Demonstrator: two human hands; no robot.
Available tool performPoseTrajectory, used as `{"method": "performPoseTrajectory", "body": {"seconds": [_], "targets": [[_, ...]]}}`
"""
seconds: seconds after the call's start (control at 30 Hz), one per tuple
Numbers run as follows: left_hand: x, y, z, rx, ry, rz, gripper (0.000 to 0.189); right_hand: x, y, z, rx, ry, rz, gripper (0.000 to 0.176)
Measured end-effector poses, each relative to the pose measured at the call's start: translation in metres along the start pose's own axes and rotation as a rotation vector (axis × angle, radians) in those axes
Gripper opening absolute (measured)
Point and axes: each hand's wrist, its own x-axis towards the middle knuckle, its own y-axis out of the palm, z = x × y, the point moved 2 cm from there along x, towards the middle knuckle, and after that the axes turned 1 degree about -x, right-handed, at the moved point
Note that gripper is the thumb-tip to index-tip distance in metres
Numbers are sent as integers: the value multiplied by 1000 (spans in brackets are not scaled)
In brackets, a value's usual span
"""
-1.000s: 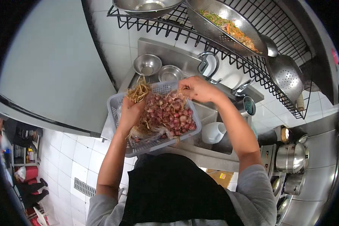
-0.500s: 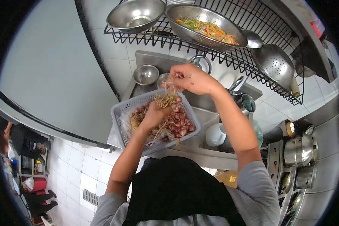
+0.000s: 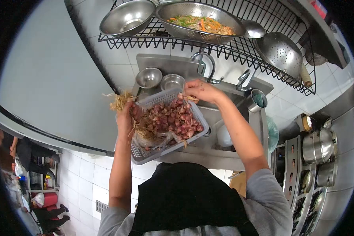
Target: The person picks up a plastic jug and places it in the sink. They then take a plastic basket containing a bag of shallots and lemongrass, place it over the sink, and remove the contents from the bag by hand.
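- Head view: the left hand [image 3: 125,118] is clamped on a tuft of dry roots [image 3: 119,101]. Half a second ago it held them over the middle of the basket [image 3: 145,153]; now they hang out past its left rim.
- The right hand [image 3: 200,90] has dropped from above the far rim onto the shallots [image 3: 177,118] at the far corner. Its fingers are curled together, but whether they grip one cannot be told.
- The shift suggests the roots are being pulled clear of the shallots; pale strands still lie among them.
- The shallots sit heaped in the basket, over the sink [image 3: 208,155].
- No brand, label or writing can be read.
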Motion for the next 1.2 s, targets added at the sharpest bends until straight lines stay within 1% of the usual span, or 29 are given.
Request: {"method": "performPoseTrajectory", "body": {"seconds": [0.03, 0.07, 0.13, 0.17, 0.23, 0.27, 0.33, 0.37, 0.4, 0.47, 0.5, 0.53, 0.57, 0.6, 0.67, 0.7, 0.73, 0.77, 0.8, 0.87, 0.9, 0.93, 0.97, 1.0, 1.07, 1.1, 1.13, 1.17, 1.2], "targets": [[-3, 16, -5, 149, 32, -102, 14, 2, 1, -6, -89, 21, 38, 17], [-9, 34, -9, 152, 34, -104, 14, 5, 4, -11, -180, 41, 79, 18], [-18, 68, -10, 534, -6, 138, 19, 8, 11, -14, -257, 4, 118, 23], [-17, 74, -3, 538, -1, 136, 19, 10, 15, -12, -367, -74, 109, 26], [-13, 80, 17, 700, 36, 366, 29, 14, 24, -12, -511, -176, 41, 31], [-10, 77, 20, 703, 37, 373, 29, 17, 30, -14, -510, -178, 34, 31], [-6, 74, 27, 749, 58, 491, 30, 21, 40, -23, -281, -105, 1, 29], [-5, 72, 30, 750, 56, 501, 30, 21, 44, -27, -134, -100, -9, 26], [-5, 70, 31, 748, 76, 459, 27, 17, 47, -25, -132, -99, -16, 26], [-1, 51, 46, 743, 99, 413, 25, 9, 51, -16, 332, -85, 41, 24], [6, 29, 65, 659, 95, 308, 23, 10, 49, -18, 333, -85, 38, 24], [6, 28, 68, 576, 88, 206, 21, 11, 46, -22, 347, -108, 61, 23], [6, 26, 69, 577, 80, 214, 21, 11, 43, -27, 362, -130, 80, 22], [-1, 44, 53, 598, 73, 267, 21, 11, 39, -28, 368, -126, 71, 22], [-10, 65, 36, 614, 67, 310, 22, 14, 41, -28, 269, -117, 194, 23], [-13, 72, 33, 680, 9, 412, 27, 13, 44, -26, 266, -114, 201, 23], [-13, 76, 33, 746, -48, 515, 34, 13, 46, -24, 223, -116, 129, 25], [-9, 74, 38, 745, -46, 512, 34, 13, 46, -22, 180, -119, 54, 26], [-5, 75, 43, 736, 4, 527, 32, 17, 47, -22, 179, -120, 54, 26], [-2, 70, 50, 729, 52, 549, 30, 22, 44, -23, -45, -186, -154, 28], [-4, 67, 50, 626, -32, 471, 22, 15, 43, -12, -43, -186, -158, 28], [-5, 64, 50, 524, -116, 392, 18, 2, 42, 9, -165, -148, -145, 32], [-6, 64, 46, 527, -118, 393, 18, -5, 41, 19, -285, -110, -132, 36], [-7, 67, 38, 545, -139, 361, 18, -5, 40, 13, -283, -112, -133, 36], [-9, 76, 20, 576, -173, 301, 20, 2, 32, -14, -41, -54, -228, 41], [-8, 81, 13, 590, -187, 271, 21, 3, 36, -28, -45, -58, -231, 41], [-7, 83, 9, 605, -201, 238, 23, -1, 48, -44, 0, -125, -219, 43], [-6, 81, 16, 386, -243, 136, 22, -4, 61, -60, 46, -196, -203, 45], [-7, 83, 14, 389, -238, 133, 22, -3, 77, -71, 126, -328, -181, 42]]}}
